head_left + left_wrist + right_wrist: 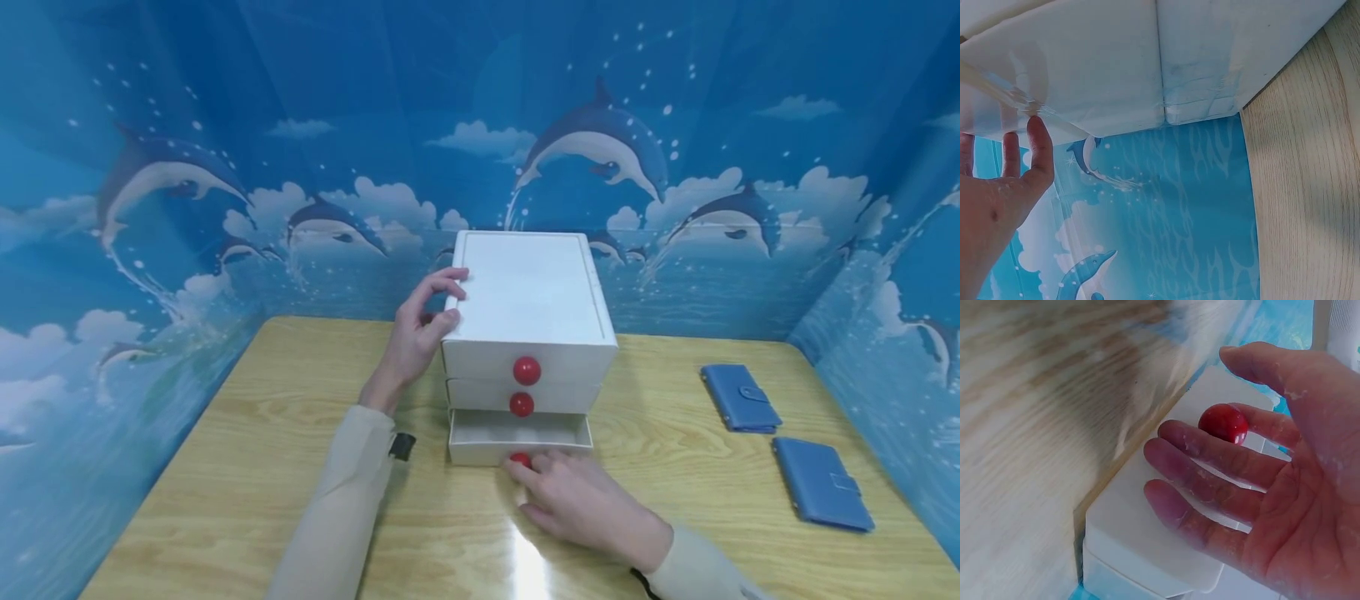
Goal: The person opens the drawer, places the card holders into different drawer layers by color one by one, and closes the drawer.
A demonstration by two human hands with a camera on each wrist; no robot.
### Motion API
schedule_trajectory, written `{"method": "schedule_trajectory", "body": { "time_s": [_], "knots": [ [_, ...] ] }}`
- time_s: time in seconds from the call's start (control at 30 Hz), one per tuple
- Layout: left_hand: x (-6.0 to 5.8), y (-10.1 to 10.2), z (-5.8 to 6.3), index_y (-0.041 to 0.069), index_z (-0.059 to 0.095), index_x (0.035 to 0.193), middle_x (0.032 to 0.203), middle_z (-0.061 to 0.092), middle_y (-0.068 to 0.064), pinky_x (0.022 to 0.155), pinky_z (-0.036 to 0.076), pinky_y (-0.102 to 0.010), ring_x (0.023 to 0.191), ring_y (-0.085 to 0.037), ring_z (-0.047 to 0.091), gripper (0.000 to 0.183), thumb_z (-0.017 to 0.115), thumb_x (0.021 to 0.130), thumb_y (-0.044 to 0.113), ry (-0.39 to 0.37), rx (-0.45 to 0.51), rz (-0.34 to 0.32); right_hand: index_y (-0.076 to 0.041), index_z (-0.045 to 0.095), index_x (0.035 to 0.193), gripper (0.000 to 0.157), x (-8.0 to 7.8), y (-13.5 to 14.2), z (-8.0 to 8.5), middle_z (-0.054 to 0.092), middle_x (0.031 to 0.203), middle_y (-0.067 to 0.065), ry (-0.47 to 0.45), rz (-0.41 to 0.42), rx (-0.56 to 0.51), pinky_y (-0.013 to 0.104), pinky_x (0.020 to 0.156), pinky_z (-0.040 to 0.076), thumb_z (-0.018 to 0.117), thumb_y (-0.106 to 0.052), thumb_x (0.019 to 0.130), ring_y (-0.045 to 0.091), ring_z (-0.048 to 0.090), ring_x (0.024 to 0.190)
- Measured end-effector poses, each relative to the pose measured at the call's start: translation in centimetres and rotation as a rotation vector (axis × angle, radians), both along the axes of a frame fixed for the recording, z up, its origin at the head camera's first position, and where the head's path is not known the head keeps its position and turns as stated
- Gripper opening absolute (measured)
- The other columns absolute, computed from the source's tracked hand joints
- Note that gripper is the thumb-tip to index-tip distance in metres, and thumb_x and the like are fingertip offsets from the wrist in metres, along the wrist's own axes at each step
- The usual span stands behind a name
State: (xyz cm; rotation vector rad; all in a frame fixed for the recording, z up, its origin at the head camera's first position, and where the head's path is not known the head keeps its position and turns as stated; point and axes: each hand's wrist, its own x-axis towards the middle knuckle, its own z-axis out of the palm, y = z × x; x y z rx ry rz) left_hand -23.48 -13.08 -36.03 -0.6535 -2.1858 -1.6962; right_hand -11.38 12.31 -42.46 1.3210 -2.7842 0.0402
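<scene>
A white drawer box (528, 283) with three red knobs stands on the table; its bottom drawer (480, 452) is pulled partly out. My left hand (415, 333) rests at the box's upper left edge, thumb and fingertips spread on the rim. In the left wrist view, those fingertips (1040, 134) touch the box's side. My right hand (573, 504) is at the front of the bottom drawer. In the right wrist view, the red knob (1222, 423) sits between the index and middle fingers, which are fairly straight, with the thumb held apart.
Two blue card holders with snap straps lie on the right side of the table, one farther back (738, 398) and one nearer (822, 483). A dolphin-printed curtain (360, 125) surrounds the wooden table (247, 467) at the back and sides.
</scene>
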Motion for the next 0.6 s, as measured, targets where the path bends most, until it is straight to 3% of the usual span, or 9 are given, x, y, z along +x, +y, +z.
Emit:
{"method": "schedule_trajectory", "body": {
  "time_s": [0.17,0.4,0.6],
  "knots": [
    [0.12,0.02,0.08,0.01,0.06,0.116,0.153,0.052,0.002,0.1,0.049,-0.049,0.144,-0.019,0.043,0.024,0.054,0.094,0.019,0.0,0.001,-0.004,-0.017,0.065,0.136,0.048,0.5,0.28,0.4,0.073,0.105,0.002,0.024,0.023,-0.02,0.034,0.077,0.06,0.073,-0.033,0.091,0.018,0.071,0.094],
    [0.09,0.07,0.08,0.01,0.06,0.116,0.152,0.053,0.003,0.1,0.049,-0.05,0.142,-0.017,0.044,0.023,0.054,0.095,0.018,-0.005,0.013,-0.004,-0.019,0.069,0.127,0.041,0.37,0.79,0.56,0.07,0.116,0.0,0.243,0.141,-0.06,0.035,0.085,0.061,0.076,-0.016,0.087,0.018,0.07,0.104],
    [0.12,-0.02,0.02,0.01,0.06,0.116,0.152,0.052,0.003,0.099,0.049,-0.048,0.141,-0.018,0.045,0.024,0.053,0.095,0.019,-0.002,0.013,-0.01,-0.02,0.071,0.122,0.037,-0.09,0.53,0.2,0.067,0.12,-0.002,0.332,0.231,-0.05,0.027,0.082,0.06,0.077,-0.012,0.086,0.015,0.064,0.107]
  ]
}}
